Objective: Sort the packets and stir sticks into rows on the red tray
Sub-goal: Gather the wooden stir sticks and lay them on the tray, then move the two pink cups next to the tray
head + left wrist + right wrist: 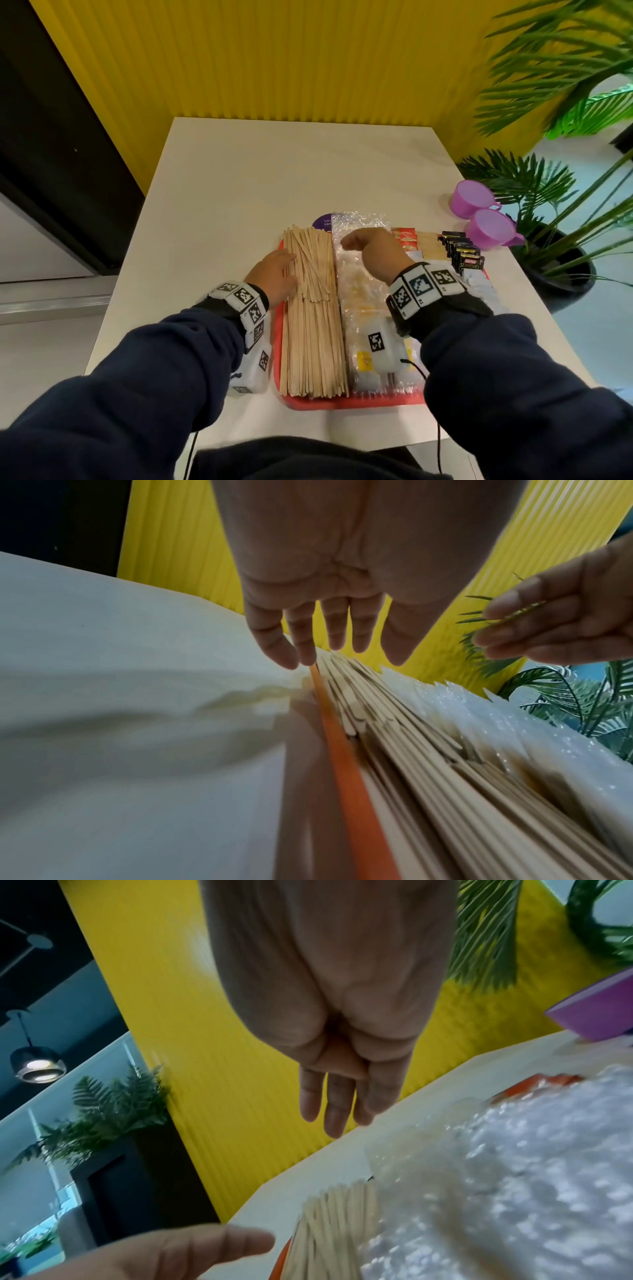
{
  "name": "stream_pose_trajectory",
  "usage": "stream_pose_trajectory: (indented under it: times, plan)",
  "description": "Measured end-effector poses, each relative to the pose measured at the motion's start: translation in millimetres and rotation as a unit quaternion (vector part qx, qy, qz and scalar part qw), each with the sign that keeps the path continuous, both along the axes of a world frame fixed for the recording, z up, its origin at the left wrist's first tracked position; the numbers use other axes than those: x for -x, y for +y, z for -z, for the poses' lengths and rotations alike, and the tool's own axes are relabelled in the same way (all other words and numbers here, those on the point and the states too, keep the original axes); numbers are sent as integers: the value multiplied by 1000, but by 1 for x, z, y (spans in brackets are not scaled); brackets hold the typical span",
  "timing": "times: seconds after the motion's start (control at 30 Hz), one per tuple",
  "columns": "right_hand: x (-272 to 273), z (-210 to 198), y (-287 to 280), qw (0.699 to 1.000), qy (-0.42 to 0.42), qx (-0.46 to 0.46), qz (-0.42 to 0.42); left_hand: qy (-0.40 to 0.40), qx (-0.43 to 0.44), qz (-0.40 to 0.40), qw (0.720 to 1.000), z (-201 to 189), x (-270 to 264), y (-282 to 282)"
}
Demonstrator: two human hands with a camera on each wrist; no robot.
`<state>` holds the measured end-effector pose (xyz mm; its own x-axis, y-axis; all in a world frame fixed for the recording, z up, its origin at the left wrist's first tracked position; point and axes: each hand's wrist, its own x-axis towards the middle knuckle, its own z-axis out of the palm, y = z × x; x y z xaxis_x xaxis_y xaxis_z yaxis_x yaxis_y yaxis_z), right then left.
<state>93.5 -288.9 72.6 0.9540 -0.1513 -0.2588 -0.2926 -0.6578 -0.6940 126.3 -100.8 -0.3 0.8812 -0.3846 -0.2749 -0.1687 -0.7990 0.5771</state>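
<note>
We see the red tray [346, 401] at the near right of the white worktop [239, 178], its near edge close to the worktop's front edge. The wooden stir sticks [311, 308] fill the tray's left side in a long pile, too many to count, a few crossed on top. Just right of them lie clear plastic packets [359, 294], count unclear, their far ends past the tray's far edge. Further right we count short rows: red packets [406, 240], tan packets [430, 245], black packets [462, 253], white packets [479, 284] at the tray's right edge.

Left hand [274, 277] lies flat at the tray's left edge, fingers straight against the side of the stick pile, grip open, holding nothing. Right hand [373, 250] hovers over the clear packets, fingers relaxed and straight, grip open, empty.

Two purple cups [483, 219] sit near the worktop's right edge, beyond the tray. Wide bare worktop lies to the far side and left. Green plants [555, 102] and a yellow wall [274, 58] stand behind.
</note>
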Motion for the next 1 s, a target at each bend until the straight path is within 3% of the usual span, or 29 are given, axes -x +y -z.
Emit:
stream_pose_trajectory:
  times: [0.37,0.57,0.87,1.0]
  plan:
    - [59,4,-97,994,-56,21,88,10,-37,-125,991,-7,42,-6]
    - [93,26,-147,987,-14,66,144,38,-82,-217,972,4,63,-12]
    - [138,69,-202,937,60,137,315,55,-145,-263,952,13,85,-19]
    - [145,81,-217,942,112,139,284,75,-189,-263,943,12,84,-18]
